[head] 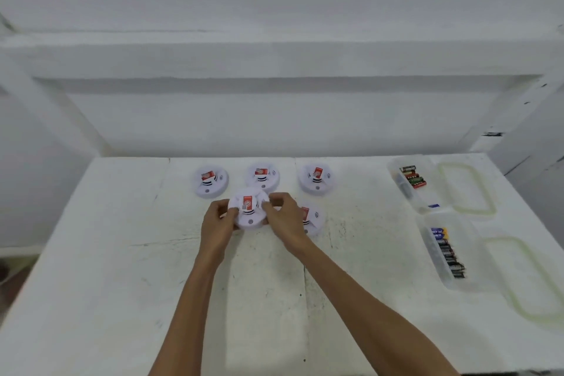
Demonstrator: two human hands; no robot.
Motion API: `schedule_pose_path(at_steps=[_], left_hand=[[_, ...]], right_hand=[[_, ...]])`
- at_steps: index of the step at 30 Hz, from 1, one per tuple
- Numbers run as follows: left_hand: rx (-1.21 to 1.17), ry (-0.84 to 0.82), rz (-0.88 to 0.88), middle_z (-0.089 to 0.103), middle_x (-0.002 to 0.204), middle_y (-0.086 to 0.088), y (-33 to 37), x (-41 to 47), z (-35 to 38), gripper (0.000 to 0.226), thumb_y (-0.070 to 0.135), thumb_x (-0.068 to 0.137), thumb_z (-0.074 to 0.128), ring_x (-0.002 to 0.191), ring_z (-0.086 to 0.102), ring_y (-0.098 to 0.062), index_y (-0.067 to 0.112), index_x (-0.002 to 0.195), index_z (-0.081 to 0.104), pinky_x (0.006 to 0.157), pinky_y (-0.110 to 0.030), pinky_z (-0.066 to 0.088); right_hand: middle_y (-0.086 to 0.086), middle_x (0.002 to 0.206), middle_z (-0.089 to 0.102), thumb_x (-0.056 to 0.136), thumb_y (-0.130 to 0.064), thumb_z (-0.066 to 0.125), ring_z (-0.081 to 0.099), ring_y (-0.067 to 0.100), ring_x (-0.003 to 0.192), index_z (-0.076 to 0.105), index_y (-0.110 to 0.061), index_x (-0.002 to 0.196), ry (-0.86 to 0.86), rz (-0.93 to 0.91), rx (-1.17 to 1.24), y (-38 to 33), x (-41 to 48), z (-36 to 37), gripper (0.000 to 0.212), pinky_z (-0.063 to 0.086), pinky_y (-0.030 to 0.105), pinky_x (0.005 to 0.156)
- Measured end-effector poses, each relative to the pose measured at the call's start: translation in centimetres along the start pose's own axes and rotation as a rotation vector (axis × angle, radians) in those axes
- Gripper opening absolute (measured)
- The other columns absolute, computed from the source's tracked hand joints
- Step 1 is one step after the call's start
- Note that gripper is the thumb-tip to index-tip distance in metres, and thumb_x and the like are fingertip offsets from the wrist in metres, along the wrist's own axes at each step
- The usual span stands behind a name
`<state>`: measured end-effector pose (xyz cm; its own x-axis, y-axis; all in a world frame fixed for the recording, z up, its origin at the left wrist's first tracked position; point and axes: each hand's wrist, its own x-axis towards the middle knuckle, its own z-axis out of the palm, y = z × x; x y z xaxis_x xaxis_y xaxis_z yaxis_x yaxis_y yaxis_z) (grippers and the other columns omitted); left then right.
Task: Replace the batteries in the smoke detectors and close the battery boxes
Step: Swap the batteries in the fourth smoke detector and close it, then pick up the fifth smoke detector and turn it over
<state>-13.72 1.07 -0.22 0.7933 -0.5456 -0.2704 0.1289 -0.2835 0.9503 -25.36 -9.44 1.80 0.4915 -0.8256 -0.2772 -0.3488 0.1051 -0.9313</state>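
Note:
Several round white smoke detectors with red labels lie on the white table (152,268). Both hands hold one detector (248,210) near the table's middle: my left hand (218,220) grips its left rim and my right hand (283,217) grips its right rim. Three more detectors sit in a row behind it, a left one (210,181), a middle one (262,176) and a right one (316,178). Another detector (314,220) lies partly hidden behind my right hand.
Two clear plastic boxes stand at the right: the far box (422,201) holds red and green batteries (412,181), the near box (457,282) holds dark batteries (447,253). Their clear lids (467,189) (525,278) lie to the right of them. A white wall rises behind the table.

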Motion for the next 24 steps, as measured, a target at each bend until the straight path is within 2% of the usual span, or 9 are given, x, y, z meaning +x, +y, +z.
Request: schedule_pose_path(at_steps=[4, 7, 10, 11, 14, 16, 18, 22, 24], left_hand=[[0.057, 0.086, -0.044, 0.074, 0.105, -0.004, -1.1, 0.3, -2.5, 0.025, 0.029, 0.090, 0.066, 0.098, 0.072, -0.026, 0.021, 0.113, 0.069, 0.090, -0.052, 0.060], [0.143, 0.120, -0.027, 0.073, 0.099, -0.001, -0.9, -0.2, -3.0, 0.016, 0.020, 0.095, 0.064, 0.095, 0.069, -0.026, 0.021, 0.110, 0.070, 0.088, -0.046, 0.058], [0.233, 0.127, 0.021, 0.071, 0.094, -0.001, -0.8, -0.4, -3.3, 0.018, 0.015, 0.099, 0.060, 0.090, 0.065, -0.023, 0.019, 0.112, 0.072, 0.083, -0.037, 0.052], [0.236, 0.131, 0.024, 0.070, 0.092, 0.000, -0.8, -0.5, -3.2, 0.016, 0.015, 0.099, 0.060, 0.087, 0.064, -0.021, 0.020, 0.109, 0.072, 0.081, -0.036, 0.051], [0.276, 0.139, 0.040, 0.071, 0.080, -0.005, -1.0, -0.4, -3.1, 0.015, 0.017, 0.099, 0.059, 0.074, 0.059, -0.019, 0.021, 0.091, 0.071, 0.070, -0.032, 0.045], [0.317, 0.127, 0.048, 0.070, 0.075, -0.016, -1.6, -0.1, -3.1, 0.018, 0.020, 0.097, 0.059, 0.068, 0.055, -0.022, 0.017, 0.083, 0.070, 0.064, -0.032, 0.039], [0.348, 0.115, 0.060, 0.069, 0.075, -0.019, -1.9, -0.1, -3.1, 0.018, 0.028, 0.091, 0.056, 0.067, 0.054, -0.023, 0.020, 0.079, 0.067, 0.062, -0.032, 0.038], [0.344, 0.094, 0.053, 0.071, 0.081, -0.011, -1.7, -0.2, -3.2, 0.012, 0.017, 0.096, 0.059, 0.077, 0.059, -0.024, 0.021, 0.087, 0.066, 0.069, -0.033, 0.043], [0.340, 0.113, 0.034, 0.067, 0.093, -0.007, -1.5, -0.2, -3.2, 0.012, 0.014, 0.096, 0.061, 0.089, 0.060, -0.025, 0.018, 0.105, 0.068, 0.077, -0.035, 0.046]], right_hand=[[-0.004, 0.113, 0.073, 0.090, -0.021, 0.064, 0.069, 0.009, 0.097, 0.070, -0.015, 0.118, -0.096, -0.060, -0.095, 0.2, -0.4, 2.1, 0.029, 0.057, 0.029, 0.088], [-0.003, 0.110, 0.075, 0.079, -0.012, 0.072, 0.071, 0.012, 0.095, 0.071, -0.018, 0.119, -0.192, -0.114, -0.194, 0.5, -0.4, 2.6, 0.040, 0.059, 0.031, 0.085], [0.000, 0.108, 0.075, 0.070, -0.008, 0.080, 0.070, 0.015, 0.094, 0.070, -0.017, 0.122, -0.241, -0.187, -0.295, 0.8, -0.5, 2.9, 0.054, 0.055, 0.019, 0.074], [0.003, 0.106, 0.075, 0.069, -0.007, 0.080, 0.070, 0.018, 0.093, 0.070, -0.015, 0.120, -0.230, -0.211, -0.310, 0.9, -0.5, 3.1, 0.052, 0.053, 0.019, 0.072], [0.014, 0.105, 0.069, 0.072, -0.008, 0.080, 0.065, 0.027, 0.097, 0.068, -0.010, 0.122, -0.198, -0.247, -0.362, 1.2, -0.5, 3.5, 0.051, 0.054, 0.034, 0.081], [0.015, 0.109, 0.067, 0.075, -0.008, 0.078, 0.060, 0.027, 0.103, 0.067, -0.011, 0.125, -0.198, -0.243, -0.390, 1.4, -0.4, 3.8, 0.052, 0.053, 0.034, 0.085], [0.015, 0.112, 0.065, 0.076, -0.009, 0.077, 0.059, 0.027, 0.106, 0.065, -0.013, 0.127, -0.205, -0.240, -0.408, 1.5, -0.3, 3.8, 0.052, 0.053, 0.033, 0.088], [0.014, 0.117, 0.059, 0.078, -0.012, 0.077, 0.062, 0.029, 0.106, 0.062, -0.016, 0.132, -0.212, -0.243, -0.441, 1.6, -0.2, 3.7, 0.056, 0.054, 0.037, 0.093], [0.014, 0.121, 0.058, 0.079, -0.010, 0.075, 0.062, 0.029, 0.107, 0.061, -0.015, 0.133, -0.209, -0.257, -0.460, 1.3, -0.3, 3.6, 0.056, 0.054, 0.038, 0.094]])
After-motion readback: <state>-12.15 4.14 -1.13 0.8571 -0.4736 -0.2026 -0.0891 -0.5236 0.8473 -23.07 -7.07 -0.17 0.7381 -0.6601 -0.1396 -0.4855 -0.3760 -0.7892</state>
